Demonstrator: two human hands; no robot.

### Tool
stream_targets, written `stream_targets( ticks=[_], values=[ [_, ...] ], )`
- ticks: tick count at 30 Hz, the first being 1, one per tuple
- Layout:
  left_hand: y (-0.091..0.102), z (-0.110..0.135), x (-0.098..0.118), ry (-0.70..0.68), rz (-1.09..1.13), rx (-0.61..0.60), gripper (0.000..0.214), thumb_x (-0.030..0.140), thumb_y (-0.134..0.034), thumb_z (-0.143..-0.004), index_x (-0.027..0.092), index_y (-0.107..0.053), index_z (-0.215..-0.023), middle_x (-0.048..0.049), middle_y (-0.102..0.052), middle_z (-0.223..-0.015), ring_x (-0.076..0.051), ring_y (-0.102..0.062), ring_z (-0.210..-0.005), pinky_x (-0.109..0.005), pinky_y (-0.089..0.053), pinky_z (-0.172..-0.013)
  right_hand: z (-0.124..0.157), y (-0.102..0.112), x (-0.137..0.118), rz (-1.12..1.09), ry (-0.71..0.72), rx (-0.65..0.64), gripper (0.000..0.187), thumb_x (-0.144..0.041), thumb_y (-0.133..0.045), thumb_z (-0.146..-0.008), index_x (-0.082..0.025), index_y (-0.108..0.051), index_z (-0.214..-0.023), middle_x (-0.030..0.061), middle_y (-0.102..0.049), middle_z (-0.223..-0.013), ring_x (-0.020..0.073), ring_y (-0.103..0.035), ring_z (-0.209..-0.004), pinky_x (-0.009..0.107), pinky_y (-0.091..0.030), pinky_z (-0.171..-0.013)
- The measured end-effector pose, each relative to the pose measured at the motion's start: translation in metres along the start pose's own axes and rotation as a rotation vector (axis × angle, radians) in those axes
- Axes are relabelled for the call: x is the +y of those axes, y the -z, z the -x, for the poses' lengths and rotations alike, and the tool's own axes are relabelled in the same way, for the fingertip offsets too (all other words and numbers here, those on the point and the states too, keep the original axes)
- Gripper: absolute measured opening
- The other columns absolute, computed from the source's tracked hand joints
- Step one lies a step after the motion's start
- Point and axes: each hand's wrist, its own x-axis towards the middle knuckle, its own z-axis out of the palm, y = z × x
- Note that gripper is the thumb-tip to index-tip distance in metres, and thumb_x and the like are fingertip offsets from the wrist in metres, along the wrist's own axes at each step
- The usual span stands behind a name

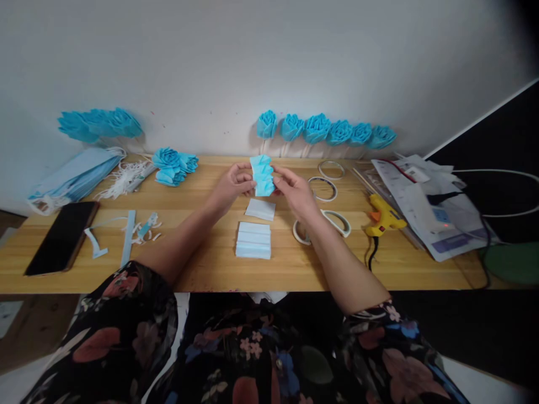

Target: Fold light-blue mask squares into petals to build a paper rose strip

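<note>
Between my two hands is a small light-blue piece of face-mask fabric [263,177], its right edge scalloped and its surface wavy. My left hand [236,184] pinches it at the left side, fingers curled. At the scalloped right edge, my right hand [291,188] grips it between thumb and fingers. Below the hands lies a single pale rectangular piece [260,209] on the wooden table. Nearer to me sits a stack of pleated pale-blue rectangles [253,241].
Blue fabric roses [316,129] on sticks lean along the wall; more blue flowers [172,166] lie left. Face masks [76,174], a phone [63,237] and scraps [145,229] are leftward. Tape rolls [323,189], a yellow glue gun [382,216] and a power strip [425,209] stand right.
</note>
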Motion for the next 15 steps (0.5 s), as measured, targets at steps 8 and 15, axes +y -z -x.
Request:
stream_targets(
  ticks=[8, 15],
  values=[
    [0.035, -0.013, -0.004, 0.029, -0.303, 0.331, 0.043, 0.012, -0.066, -0.071, 0.016, -0.052, -0.111, 0.0083, -0.061, -0.055, -0.008, -0.054, -0.047, -0.020, -0.040, -0.051, -0.002, 0.009, 0.000, 0.341, 0.074, -0.076, 0.037, -0.039, -0.058, -0.088, -0.019, -0.071, -0.117, 0.0033, -0.075, -0.089, 0.0142, -0.060, -0.072, 0.028, -0.048, -0.069],
    [0.059, -0.019, -0.012, -0.044, -0.611, 0.492, 0.036, 0.012, -0.063, -0.072, 0.019, -0.063, -0.107, 0.0042, -0.059, -0.063, -0.013, -0.055, -0.057, -0.025, -0.041, -0.059, 0.009, 0.007, -0.008, 1.025, 0.101, -0.261, 0.020, -0.028, -0.060, -0.089, -0.024, -0.075, -0.102, 0.0039, -0.077, -0.094, 0.0208, -0.065, -0.082, 0.030, -0.039, -0.070]
  ],
)
